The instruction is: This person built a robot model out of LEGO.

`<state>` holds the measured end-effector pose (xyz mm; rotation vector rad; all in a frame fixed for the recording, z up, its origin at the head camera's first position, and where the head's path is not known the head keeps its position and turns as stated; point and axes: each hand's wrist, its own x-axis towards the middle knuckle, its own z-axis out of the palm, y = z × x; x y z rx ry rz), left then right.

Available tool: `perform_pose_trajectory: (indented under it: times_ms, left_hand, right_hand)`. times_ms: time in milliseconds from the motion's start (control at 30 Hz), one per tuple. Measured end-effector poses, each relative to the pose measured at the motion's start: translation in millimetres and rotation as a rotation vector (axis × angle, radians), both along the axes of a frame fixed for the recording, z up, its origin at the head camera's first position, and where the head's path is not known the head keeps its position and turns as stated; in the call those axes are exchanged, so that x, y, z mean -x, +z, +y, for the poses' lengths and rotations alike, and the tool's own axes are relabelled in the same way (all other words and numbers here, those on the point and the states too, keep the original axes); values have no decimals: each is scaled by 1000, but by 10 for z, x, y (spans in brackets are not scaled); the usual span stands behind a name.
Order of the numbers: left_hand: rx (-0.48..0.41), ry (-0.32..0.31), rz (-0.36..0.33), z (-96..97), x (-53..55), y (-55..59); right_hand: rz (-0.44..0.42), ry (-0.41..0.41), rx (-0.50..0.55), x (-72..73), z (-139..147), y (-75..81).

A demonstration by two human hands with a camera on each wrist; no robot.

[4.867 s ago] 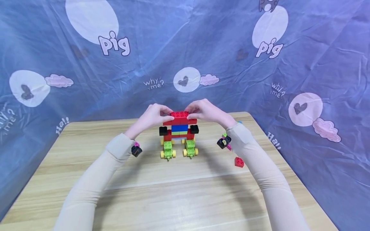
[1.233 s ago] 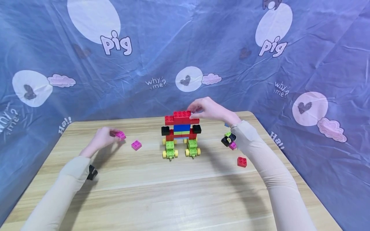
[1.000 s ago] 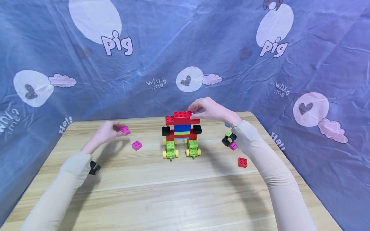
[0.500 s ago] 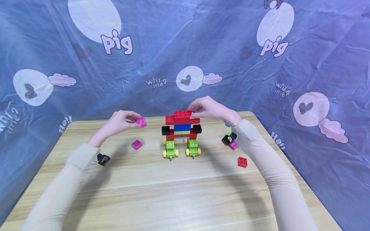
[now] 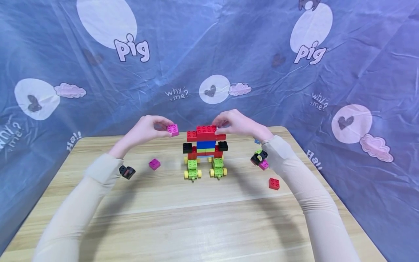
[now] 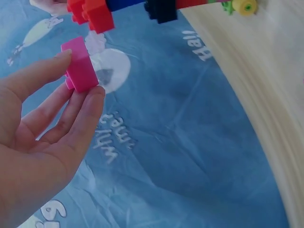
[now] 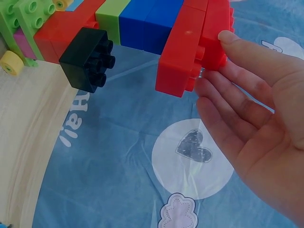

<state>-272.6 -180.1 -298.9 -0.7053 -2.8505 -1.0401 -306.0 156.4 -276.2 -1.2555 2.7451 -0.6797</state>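
In the head view a brick figure stands mid-table on two green wheeled bases [image 5: 192, 169]. Above them come red bricks, blue bricks [image 5: 206, 145], black side bricks [image 5: 187, 147] and a red top brick [image 5: 206, 134]. My left hand [image 5: 147, 130] pinches a pink brick [image 5: 172, 130] between thumb and fingertips, raised just left of the figure's top; the left wrist view shows the pink brick [image 6: 81, 66] on its side view, studs toward the palm. My right hand [image 5: 238, 124] holds the right end of the top brick [image 7: 217, 35], thumb on one face and fingers on the opposite side.
A second pink brick [image 5: 154, 164] lies left of the figure. To the right are a loose red brick [image 5: 274, 183], another pink brick [image 5: 263, 165] partly behind the wrist camera [image 5: 259, 157], and a blue piece [image 5: 257, 141]. Patterned blue cloth [image 5: 183, 54] hangs behind the table [image 5: 209, 222].
My left hand left the figure's top, picked up the pink brick at the left, and has carried it up and right toward the figure. My right hand has stayed at the top brick.
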Motion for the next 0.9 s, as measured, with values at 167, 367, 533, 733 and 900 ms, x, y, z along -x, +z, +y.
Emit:
perform_pose_trajectory:
  times_ms: [167,367,533,733,900]
  left_hand:
    - [-10,-32,-3,107,24,58]
    - [-24,-63,1,197,40,54]
    - [-34,-83,5,250,43,38]
    - [-43,-84,7,296,47,19]
    - [-35,-83,-1,317,49,0]
  right_hand:
    - [3,-5,-5,2,-1,-2]
    - [8,-3,-4,-2,-5,-1]
    - [-4,-8,-3,-7,-2,-3]
    - [2,-4,-3,-9,-2,-10]
    - [6,-9,-10,-18,-2,-2]
